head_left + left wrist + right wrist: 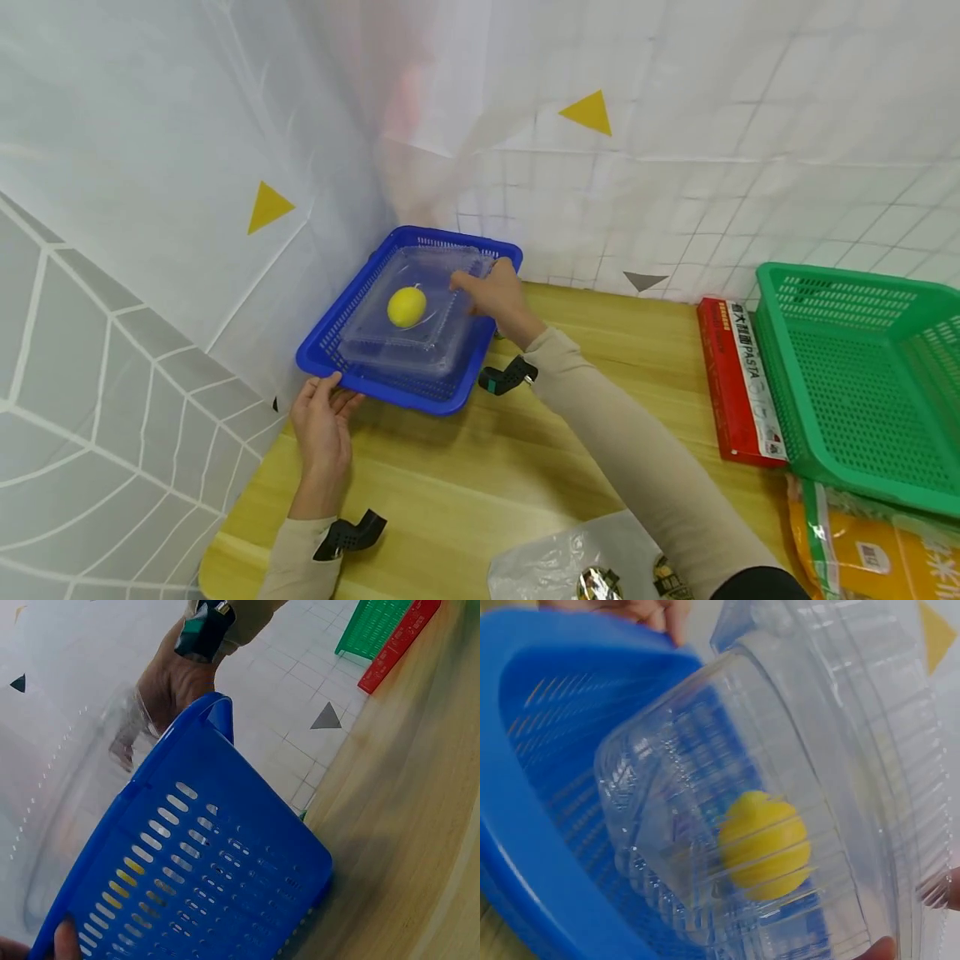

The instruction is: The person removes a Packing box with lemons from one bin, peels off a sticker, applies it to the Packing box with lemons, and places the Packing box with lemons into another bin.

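Note:
A blue basket (405, 403) stands at the back left of the table, its near side tipped up. My left hand (322, 425) grips the near left corner of its rim, also visible at the bottom of the left wrist view. Inside the basket lies a clear plastic clamshell box (360, 308), tilted. My right hand (498, 296) pinches the box's edge at the far right side; a fingertip and thumb show on the edge in the right wrist view. A yellow lemon (765, 846) shows through the clear plastic.
On the right are a green basket (813, 450), a red pasta box (723, 392) and an orange rice bag (870, 550). A clear plastic packet (547, 558) lies at the table's front. White sheeting (675, 100) walls the back and left.

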`<state>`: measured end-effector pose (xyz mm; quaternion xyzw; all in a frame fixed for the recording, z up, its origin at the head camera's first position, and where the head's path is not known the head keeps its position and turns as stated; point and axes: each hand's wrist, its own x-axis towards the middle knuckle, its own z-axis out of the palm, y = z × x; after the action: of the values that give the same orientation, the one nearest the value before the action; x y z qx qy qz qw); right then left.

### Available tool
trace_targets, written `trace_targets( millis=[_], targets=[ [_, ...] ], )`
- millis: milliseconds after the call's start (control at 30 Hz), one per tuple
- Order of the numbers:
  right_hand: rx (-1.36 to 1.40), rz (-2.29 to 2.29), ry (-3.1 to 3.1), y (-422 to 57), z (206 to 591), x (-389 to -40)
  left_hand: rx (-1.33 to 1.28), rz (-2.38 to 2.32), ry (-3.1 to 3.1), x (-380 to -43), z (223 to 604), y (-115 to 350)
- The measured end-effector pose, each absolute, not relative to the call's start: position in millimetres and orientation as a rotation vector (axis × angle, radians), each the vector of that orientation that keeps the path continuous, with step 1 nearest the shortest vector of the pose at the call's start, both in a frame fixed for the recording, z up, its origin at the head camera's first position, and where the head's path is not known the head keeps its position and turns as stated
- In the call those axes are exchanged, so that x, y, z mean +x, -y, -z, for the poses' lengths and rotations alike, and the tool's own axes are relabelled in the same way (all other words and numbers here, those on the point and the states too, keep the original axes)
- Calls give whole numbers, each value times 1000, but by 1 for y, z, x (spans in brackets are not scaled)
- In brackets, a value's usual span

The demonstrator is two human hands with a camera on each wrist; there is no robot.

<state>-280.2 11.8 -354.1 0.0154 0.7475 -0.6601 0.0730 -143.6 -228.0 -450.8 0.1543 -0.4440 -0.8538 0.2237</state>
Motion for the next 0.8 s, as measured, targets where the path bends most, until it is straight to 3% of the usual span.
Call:
trace_targets(
  millis=[333,800],
  targets=[
    [8,2053,-2135,-40,325,-264,435,2392,1199,-142,448,228],
    [-16,2127,-2112,-82,316,-237,417,2400,1154,-142,449,226]
  ],
)
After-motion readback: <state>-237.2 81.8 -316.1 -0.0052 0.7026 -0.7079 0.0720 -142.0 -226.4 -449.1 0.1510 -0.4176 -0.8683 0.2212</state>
